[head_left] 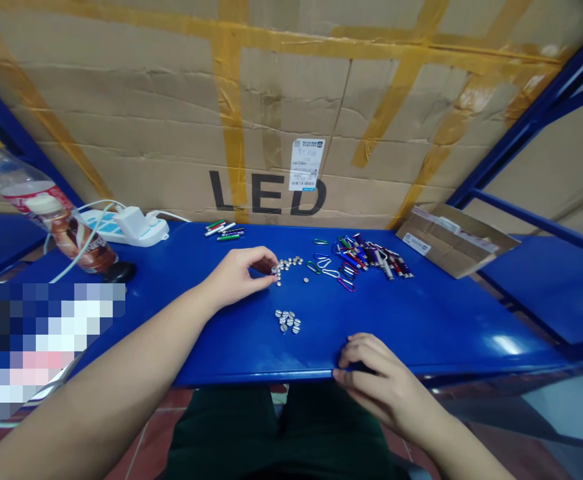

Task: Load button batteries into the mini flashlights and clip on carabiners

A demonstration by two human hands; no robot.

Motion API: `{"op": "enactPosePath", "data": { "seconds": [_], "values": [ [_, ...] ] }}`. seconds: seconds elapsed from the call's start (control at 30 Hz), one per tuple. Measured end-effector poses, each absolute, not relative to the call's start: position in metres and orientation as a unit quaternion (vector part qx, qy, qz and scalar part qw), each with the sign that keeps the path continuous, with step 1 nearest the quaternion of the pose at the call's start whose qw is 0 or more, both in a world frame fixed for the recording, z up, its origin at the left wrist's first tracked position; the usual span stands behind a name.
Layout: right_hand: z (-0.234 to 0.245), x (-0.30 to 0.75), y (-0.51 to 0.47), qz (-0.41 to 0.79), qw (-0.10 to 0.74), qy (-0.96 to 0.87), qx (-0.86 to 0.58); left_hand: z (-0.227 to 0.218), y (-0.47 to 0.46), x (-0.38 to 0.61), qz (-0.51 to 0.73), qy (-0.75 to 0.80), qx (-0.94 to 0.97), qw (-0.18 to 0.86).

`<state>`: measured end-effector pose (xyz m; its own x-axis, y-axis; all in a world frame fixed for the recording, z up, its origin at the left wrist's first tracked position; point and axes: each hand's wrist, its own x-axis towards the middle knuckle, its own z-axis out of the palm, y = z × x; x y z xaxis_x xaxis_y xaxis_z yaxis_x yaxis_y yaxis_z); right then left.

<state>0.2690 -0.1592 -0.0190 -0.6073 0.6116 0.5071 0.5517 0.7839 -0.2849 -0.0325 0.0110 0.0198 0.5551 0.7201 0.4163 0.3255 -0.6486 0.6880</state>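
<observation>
My left hand [241,275] reaches over the blue table, thumb and fingers curved apart, the tips at a cluster of small round silver pieces [291,262] that look like button cells. One such silver piece [306,280] lies alone to the right. Closer to me sits a second group of silver discs [288,320], some showing a line across the top. My right hand [374,367] is at the table's front edge, fingers curled in and thumb tip close to them. Whatever it may hold is hidden.
Carabiner clips [330,273] lie mid-right beside a pile of coloured metal tubes [371,257]. More tubes [224,230] are at the back left. A power strip [146,230], a bottle [56,213] and cables stand left. An open cardboard box [456,240] is right; a large carton [271,100] walls the back.
</observation>
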Motion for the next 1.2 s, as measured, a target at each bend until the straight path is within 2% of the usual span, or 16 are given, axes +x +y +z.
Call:
{"op": "enactPosePath", "data": {
  "seconds": [0.17,0.37,0.63,1.03,1.2],
  "values": [
    [-0.016,0.265,-0.154,0.070,0.348,-0.879,-0.318,0.019,0.010,-0.032,0.355,0.312,0.830,0.296],
    [0.024,0.251,-0.102,0.082,0.402,-0.858,-0.310,0.018,0.007,-0.028,0.341,0.291,0.840,0.307],
    [0.035,0.216,-0.038,0.085,0.354,-0.894,-0.260,0.017,0.004,-0.024,0.337,0.272,0.838,0.331],
    [0.025,0.213,-0.026,0.100,0.350,-0.904,-0.226,0.017,0.002,-0.023,0.330,0.259,0.842,0.340],
    [0.024,0.227,-0.019,0.092,0.336,-0.891,-0.291,0.017,0.003,-0.024,0.329,0.267,0.837,0.346]
  ]
}}
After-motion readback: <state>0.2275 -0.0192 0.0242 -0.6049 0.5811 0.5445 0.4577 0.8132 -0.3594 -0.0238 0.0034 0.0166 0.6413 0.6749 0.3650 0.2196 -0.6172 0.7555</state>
